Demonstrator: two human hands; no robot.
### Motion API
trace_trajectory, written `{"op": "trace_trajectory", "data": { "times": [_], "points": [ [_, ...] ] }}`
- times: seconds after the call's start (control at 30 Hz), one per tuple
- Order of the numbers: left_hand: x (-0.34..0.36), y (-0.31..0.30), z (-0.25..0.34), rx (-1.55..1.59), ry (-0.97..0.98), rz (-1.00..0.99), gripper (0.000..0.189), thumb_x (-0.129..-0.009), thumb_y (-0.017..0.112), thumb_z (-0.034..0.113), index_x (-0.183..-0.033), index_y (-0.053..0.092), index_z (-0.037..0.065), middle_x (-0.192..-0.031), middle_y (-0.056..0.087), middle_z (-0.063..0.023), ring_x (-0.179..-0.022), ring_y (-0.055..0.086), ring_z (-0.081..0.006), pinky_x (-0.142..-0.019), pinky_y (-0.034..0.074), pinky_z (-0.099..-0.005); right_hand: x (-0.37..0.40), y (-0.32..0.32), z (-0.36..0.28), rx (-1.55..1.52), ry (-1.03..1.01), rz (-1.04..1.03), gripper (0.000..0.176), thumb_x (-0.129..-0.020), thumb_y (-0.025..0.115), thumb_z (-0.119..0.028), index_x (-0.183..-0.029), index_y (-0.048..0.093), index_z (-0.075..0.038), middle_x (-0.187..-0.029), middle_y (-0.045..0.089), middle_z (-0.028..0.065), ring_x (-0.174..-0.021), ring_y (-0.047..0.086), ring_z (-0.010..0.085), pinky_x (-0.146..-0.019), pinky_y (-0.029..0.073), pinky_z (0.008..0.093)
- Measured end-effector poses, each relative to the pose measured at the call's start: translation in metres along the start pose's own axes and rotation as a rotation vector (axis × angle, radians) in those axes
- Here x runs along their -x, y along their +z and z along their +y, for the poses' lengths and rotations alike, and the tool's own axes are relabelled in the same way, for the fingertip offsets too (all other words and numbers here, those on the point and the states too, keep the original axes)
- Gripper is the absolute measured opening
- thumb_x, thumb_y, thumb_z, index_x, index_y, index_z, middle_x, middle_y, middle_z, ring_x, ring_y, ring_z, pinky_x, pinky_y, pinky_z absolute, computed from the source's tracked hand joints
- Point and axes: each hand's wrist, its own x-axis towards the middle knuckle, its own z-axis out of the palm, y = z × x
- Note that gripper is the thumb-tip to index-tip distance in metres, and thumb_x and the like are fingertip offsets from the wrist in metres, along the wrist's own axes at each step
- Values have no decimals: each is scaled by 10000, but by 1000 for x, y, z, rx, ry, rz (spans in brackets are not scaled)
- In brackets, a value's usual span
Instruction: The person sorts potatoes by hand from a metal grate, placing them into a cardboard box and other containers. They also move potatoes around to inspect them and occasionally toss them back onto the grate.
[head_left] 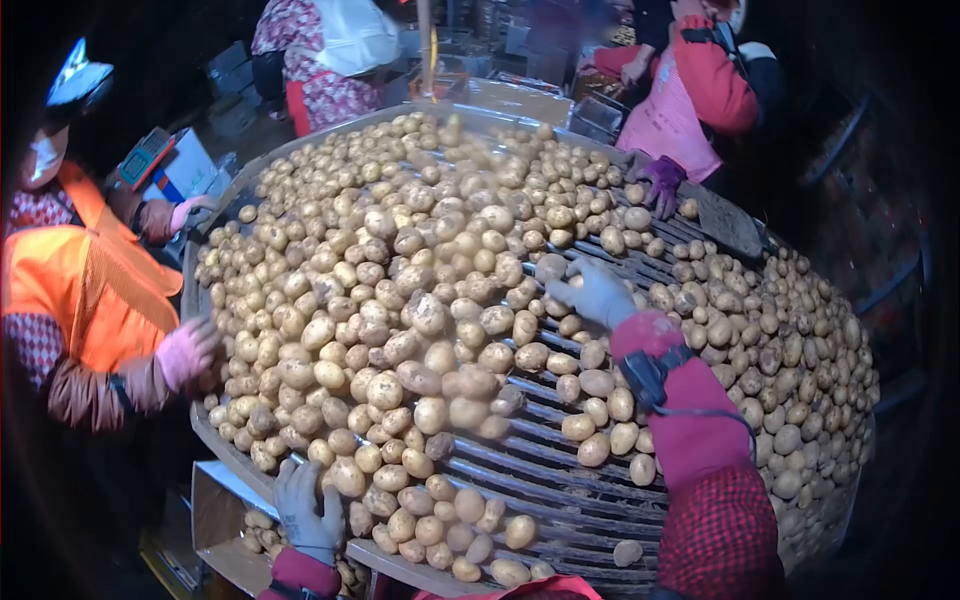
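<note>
A large heap of potatoes (385,290) covers a slatted sorting table (560,490). My right hand (595,295), in a grey glove, reaches over the middle of the slats. Its outstretched fingers are at a dusty potato (550,267), with more potatoes close by. My left hand (308,512), also gloved in grey, is at the table's near left edge. The fingers there point up and lie apart from the thumb, beside a large potato (347,477) on the rim. Nothing shows inside either hand.
Below the near left edge stands a cardboard box (225,520) with potatoes inside. A person in an orange vest (95,285) works at the left. Another person's purple glove (663,185) is on the far side, near a dark flat plate (728,222). More potatoes (800,350) fill the right side.
</note>
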Motion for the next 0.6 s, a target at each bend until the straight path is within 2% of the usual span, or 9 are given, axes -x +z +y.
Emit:
{"op": "trace_trajectory", "data": {
  "times": [0.07,0.1,0.13,0.3,0.37,0.43,0.47,0.57,0.6],
  "points": [
    [1,1,-2,4,3,27,428,-862,699,149,-1270,650,32,-1248,645,-179,-1276,514,-446,-1131,363,-556,6,22,6,209,-51,-73,723,-779,718,-639,-1251,677,-92,-1375,564,201,-1272,549,384,-1051,468,487],
    [0,1,-2,5,13,40,427,-858,704,158,-1263,653,34,-1239,647,-176,-1271,519,-439,-1128,365,-556,0,38,14,455,-101,-40,736,-784,713,-637,-1281,666,-96,-1426,523,198,-1314,510,394,-1064,457,514],
    [-2,-1,-1,-8,40,35,413,-871,696,114,-1273,646,33,-1265,640,-196,-1274,531,-443,-1113,392,-536,-2,44,12,471,-105,-37,734,-783,713,-642,-1272,679,-95,-1401,534,209,-1293,505,410,-1053,451,528],
    [-1,0,-2,-10,33,58,404,-874,702,156,-1264,666,55,-1260,656,-172,-1283,530,-425,-1121,383,-532,-11,51,2,521,-130,-13,725,-790,711,-653,-1273,699,-113,-1334,569,237,-1209,518,449,-1012,445,561],
    [0,-2,1,-20,10,74,409,-872,709,185,-1262,670,69,-1257,662,-160,-1284,534,-414,-1121,383,-528,-11,56,8,540,-123,2,694,-813,693,-644,-1264,707,-117,-1328,580,234,-1219,514,446,-1015,441,566],
    [1,3,-2,-2,9,98,414,-859,715,215,-1251,673,85,-1245,665,-141,-1277,535,-399,-1128,364,-534,5,51,-13,543,-136,34,666,-829,685,-626,-1257,712,-117,-1295,606,232,-1229,508,448,-1015,442,568],
    [2,4,-4,4,13,106,417,-853,718,230,-1245,674,93,-1239,667,-132,-1273,536,-392,-1132,354,-537,12,48,-23,605,-108,-37,585,-862,676,-571,-1211,735,-106,-1285,629,242,-1217,538,427,-1011,459,529],
    [3,4,-3,18,9,141,404,-859,717,242,-1232,678,91,-1225,672,-126,-1271,539,-379,-1125,354,-531,39,62,-21,450,-193,70,505,-887,658,-525,-1126,769,-94,-1175,700,230,-1099,642,378,-943,508,485],
    [4,5,-4,15,11,147,402,-862,714,249,-1229,678,92,-1219,672,-125,-1265,541,-376,-1123,354,-531,50,45,-34,381,-216,-129,474,-893,642,-511,-1056,788,-91,-1038,743,205,-929,708,347,-860,541,445]
  ]
}}
